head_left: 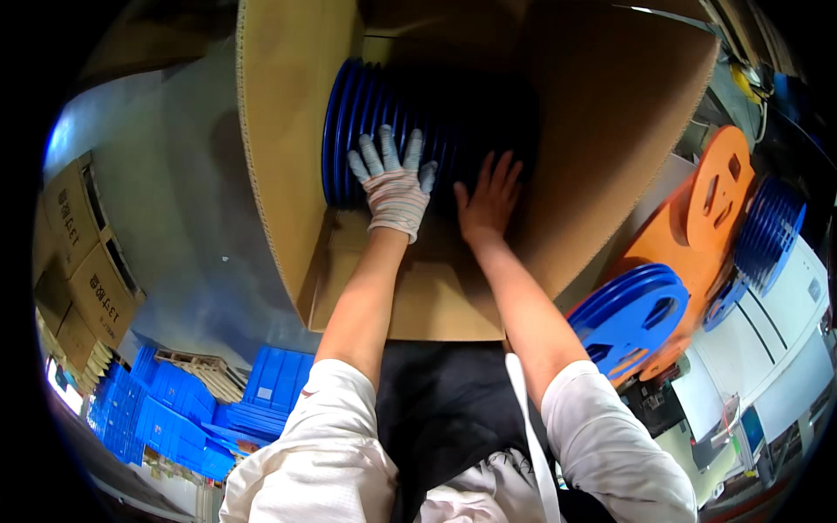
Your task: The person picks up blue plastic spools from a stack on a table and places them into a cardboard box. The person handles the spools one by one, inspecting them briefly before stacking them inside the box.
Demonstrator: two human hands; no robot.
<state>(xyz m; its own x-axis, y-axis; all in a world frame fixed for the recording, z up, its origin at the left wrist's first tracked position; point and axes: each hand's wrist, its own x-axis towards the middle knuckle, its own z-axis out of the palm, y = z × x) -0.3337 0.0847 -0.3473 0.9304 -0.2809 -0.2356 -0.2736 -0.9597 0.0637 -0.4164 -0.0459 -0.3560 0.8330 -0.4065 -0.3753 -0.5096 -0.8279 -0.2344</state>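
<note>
Inside the cardboard box (288, 174), both hands, gloved left (394, 185) and bare right (490, 199), press spread-fingered, gripping nothing, on blue reels (349, 122).

Orange reels (708, 205) and loose blue reels (629, 314) at right; blue crates (174, 418), stacked cartons (87, 270) at left.

- Left hand (394, 183) wears a knitted work glove, white flecked with pink, ribbed at the cuff.
- Right hand (490, 199) is bare.
- Short white sleeves (602, 436) on both arms.
- Dark apron (445, 418) down the front, with a white strap (527, 436).
</note>
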